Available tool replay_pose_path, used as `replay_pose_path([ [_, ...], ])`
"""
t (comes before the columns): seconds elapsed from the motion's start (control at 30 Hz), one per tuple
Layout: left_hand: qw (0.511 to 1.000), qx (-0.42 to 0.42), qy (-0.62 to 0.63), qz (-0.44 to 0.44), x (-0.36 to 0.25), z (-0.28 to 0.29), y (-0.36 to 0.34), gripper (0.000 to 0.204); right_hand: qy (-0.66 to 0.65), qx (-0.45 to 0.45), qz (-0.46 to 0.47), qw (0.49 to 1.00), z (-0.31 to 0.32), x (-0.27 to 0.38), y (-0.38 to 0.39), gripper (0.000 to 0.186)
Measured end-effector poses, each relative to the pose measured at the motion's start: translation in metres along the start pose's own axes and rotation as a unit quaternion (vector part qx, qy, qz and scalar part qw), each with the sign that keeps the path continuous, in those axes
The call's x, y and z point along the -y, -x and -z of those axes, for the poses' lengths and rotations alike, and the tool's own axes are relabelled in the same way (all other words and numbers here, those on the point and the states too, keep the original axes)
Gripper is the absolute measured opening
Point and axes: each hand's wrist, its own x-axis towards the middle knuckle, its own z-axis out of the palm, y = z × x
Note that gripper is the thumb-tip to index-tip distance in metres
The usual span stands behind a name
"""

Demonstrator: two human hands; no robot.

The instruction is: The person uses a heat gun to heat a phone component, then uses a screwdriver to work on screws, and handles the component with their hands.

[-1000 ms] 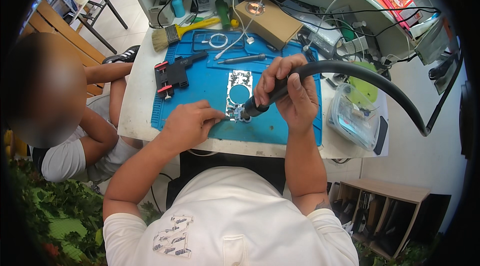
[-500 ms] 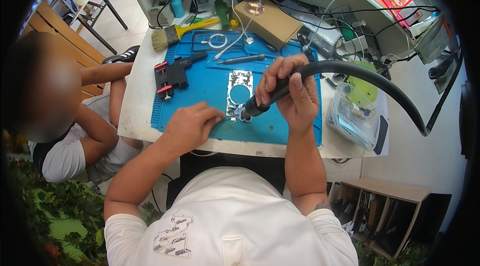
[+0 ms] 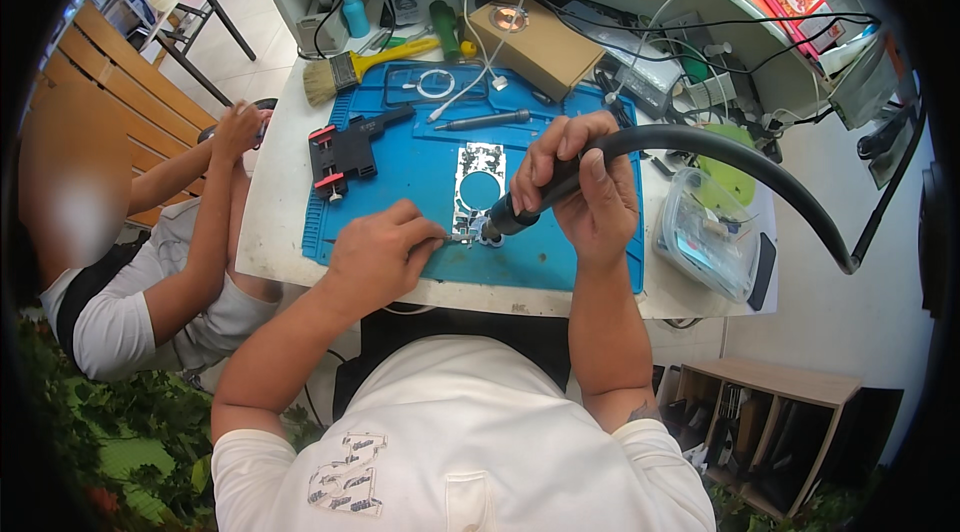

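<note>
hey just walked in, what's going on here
A person is working at a bench with both bare hands. The right hand grips a black handle on a thick hose, its metal nozzle pointing at the near end of a flat silvery plate with a round hole. The left hand pinches a thin item, too small to identify, at that same end. The plate lies on a blue mat. Another person sits to the left.

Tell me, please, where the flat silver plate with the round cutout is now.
In the head view, the plate lies centrally on the blue rectangular mat, just left of the right hand gripping the black tubular handpiece.
</note>
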Motion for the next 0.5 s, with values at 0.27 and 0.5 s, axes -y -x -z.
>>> replay_pose_path([
  [0.27,1.000,0.014,-0.004,0.004,-0.0008,-0.0035,-0.0016,0.011,-0.005,-0.001,0.008,1.000,0.0004,0.0037,0.0016,0.027],
  [0.5,1.000,0.011,-0.010,0.002,-0.0027,-0.0038,-0.0016,0.010,0.003,0.001,0.003,1.000,0.0011,0.0034,0.0025,0.027],
])
